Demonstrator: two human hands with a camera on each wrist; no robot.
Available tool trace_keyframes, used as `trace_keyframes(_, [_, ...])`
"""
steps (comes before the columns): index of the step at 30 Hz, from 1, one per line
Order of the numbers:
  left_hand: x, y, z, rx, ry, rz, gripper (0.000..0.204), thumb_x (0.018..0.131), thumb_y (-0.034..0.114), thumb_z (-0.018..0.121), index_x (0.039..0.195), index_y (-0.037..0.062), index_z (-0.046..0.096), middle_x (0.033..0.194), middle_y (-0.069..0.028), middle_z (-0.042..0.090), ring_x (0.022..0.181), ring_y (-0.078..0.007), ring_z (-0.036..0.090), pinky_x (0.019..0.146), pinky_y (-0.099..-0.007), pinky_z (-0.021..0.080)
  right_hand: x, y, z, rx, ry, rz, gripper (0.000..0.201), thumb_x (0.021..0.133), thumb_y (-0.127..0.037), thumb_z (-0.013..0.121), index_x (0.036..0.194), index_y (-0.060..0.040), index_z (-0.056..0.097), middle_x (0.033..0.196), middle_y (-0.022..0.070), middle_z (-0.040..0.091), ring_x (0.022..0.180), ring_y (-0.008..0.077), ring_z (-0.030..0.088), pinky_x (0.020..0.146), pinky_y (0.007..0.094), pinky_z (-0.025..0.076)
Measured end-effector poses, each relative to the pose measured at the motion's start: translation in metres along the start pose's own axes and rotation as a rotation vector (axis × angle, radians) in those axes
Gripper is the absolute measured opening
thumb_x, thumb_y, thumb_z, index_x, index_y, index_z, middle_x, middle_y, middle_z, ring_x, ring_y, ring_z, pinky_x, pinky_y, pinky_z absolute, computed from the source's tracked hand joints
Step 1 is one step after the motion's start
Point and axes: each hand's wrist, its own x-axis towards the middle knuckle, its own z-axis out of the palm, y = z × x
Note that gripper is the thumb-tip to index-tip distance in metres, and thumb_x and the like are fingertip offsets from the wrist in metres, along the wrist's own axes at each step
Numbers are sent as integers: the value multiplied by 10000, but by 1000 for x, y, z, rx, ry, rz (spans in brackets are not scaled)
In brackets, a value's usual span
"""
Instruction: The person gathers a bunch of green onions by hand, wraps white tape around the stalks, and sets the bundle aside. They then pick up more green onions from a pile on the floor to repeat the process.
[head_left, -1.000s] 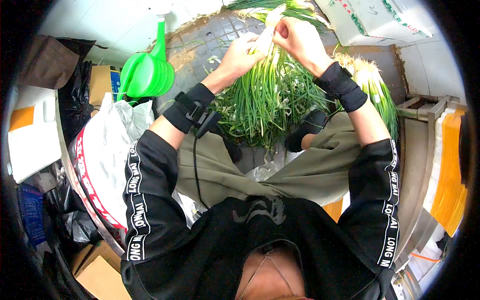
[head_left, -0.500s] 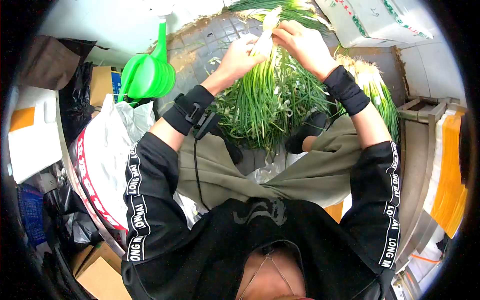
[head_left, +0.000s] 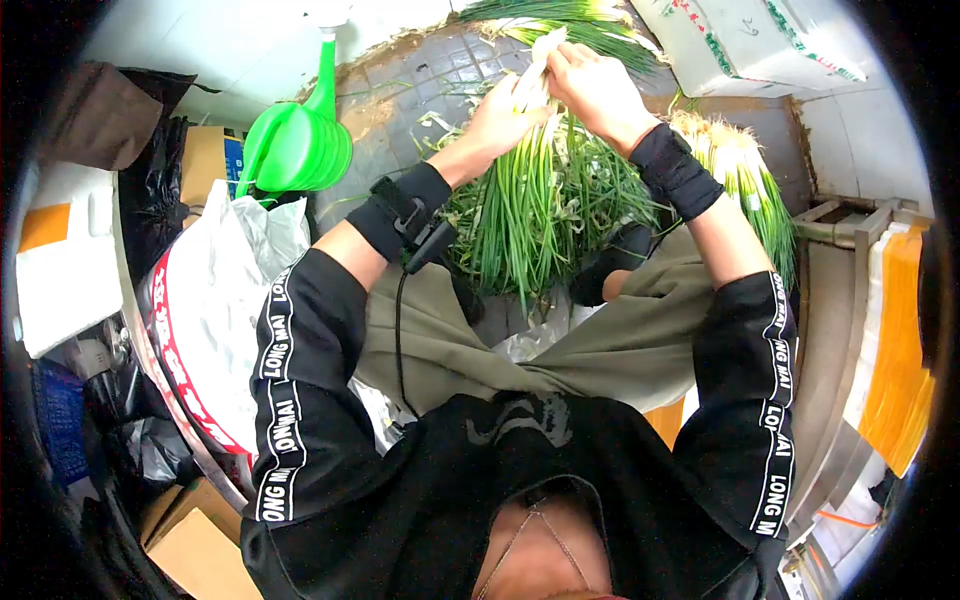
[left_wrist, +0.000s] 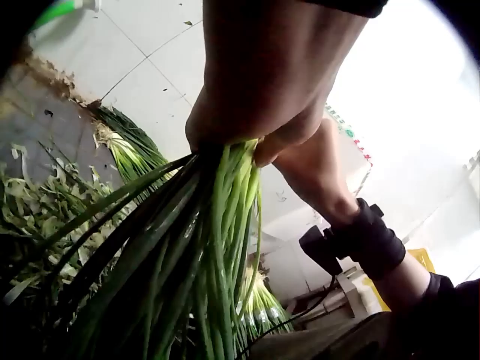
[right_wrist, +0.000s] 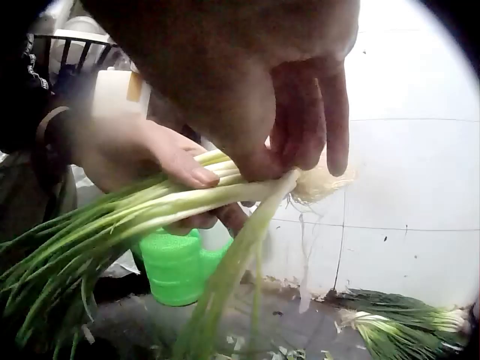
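My left hand [head_left: 503, 118] grips a bunch of scallions [right_wrist: 161, 204] round the white stems, with the pale root ends pointing away from me. The green leaves hang down toward me, over a heap of loose leaves and trimmings [head_left: 610, 190] on the floor. At the root end, my right hand [head_left: 598, 92] has its thumb and fingers pinched on a scallion stalk [right_wrist: 259, 225] that bends down away from the others. In the left wrist view my left hand [left_wrist: 255, 90] hides the white stems, and the green leaves spread out below it.
Another scallion bunch [head_left: 735, 165] lies to the right, and more scallions [head_left: 570, 25] lie by the back wall. A green watering can [head_left: 297, 150] stands at left, near a white sack [head_left: 215, 310]. A white foam box [head_left: 745, 45] sits at back right.
My left hand has shifted slightly right and down with the bunch. My right hand has moved a little left, closer against the root end.
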Motion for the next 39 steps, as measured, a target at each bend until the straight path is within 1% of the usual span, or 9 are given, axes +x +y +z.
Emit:
trace_keyframes(4, [-2,11,-9,68,-179,-96,470,916,183,659,1323,-12,531,1089,-46,657,1006,-132,594,919,-302,463,-2,8,5,88,6,31,212,817,-150,632,946,-9,538,911,128,594,878,311,644,694,386,543])
trace_keyframes(14, [-3,11,-29,-193,-292,-46,384,909,145,614,1256,-20,601,1086,-39,659,969,-114,595,896,-265,461,-6,26,9,412,23,202,187,838,-149,692,942,-16,611,848,127,645,746,275,670,681,343,531])
trace_keyframes(16, [-7,23,-31,-200,-292,-41,360,896,102,609,1232,-27,594,1034,-34,652,912,-107,597,848,-260,467,-8,35,11,448,125,222,183,852,-196,654,878,-24,597,808,154,646,726,350,651,666,404,525])
trace_keyframes(22, [-11,33,-24,-254,-266,-16,383,879,56,601,1251,-23,555,983,-39,642,866,-110,602,812,-262,482,-15,33,8,776,106,315,202,861,-194,685,949,-13,668,777,87,674,705,137,650,702,284,533])
trace_keyframes(27, [-5,26,-27,-187,-65,66,556,869,183,719,1347,14,490,1111,-46,633,943,-111,586,864,-271,478,-12,34,-9,876,120,399,181,875,-168,681,956,-7,668,816,44,691,755,89,650,733,256,537])
trace_keyframes(28, [-2,21,-24,-149,3,149,495,851,187,755,1261,17,537,1111,-41,623,921,-104,584,851,-267,485,-10,31,-11,934,116,392,173,881,-160,674,961,-7,669,812,32,689,758,84,647,734,254,537])
trace_keyframes(34, [-1,28,-19,-200,-118,25,316,873,246,742,1086,30,654,937,9,641,819,-75,569,742,-240,457,-2,18,-27,1426,-26,407,168,932,-128,621,1000,25,636,854,36,679,768,84,641,748,243,538])
trace_keyframes(38, [-2,34,-11,-268,-150,13,283,889,277,721,1039,39,689,885,4,664,775,-64,558,698,-228,443,-6,23,-25,1332,21,426,176,925,-153,639,989,10,626,830,43,669,746,113,654,722,266,538])
trace_keyframes(39, [-4,37,-10,-290,-174,17,285,887,286,722,1030,41,693,869,5,668,764,-62,553,685,-228,440,-7,26,-24,1002,85,297,182,917,-165,650,986,0,618,821,64,661,732,143,661,714,281,537])
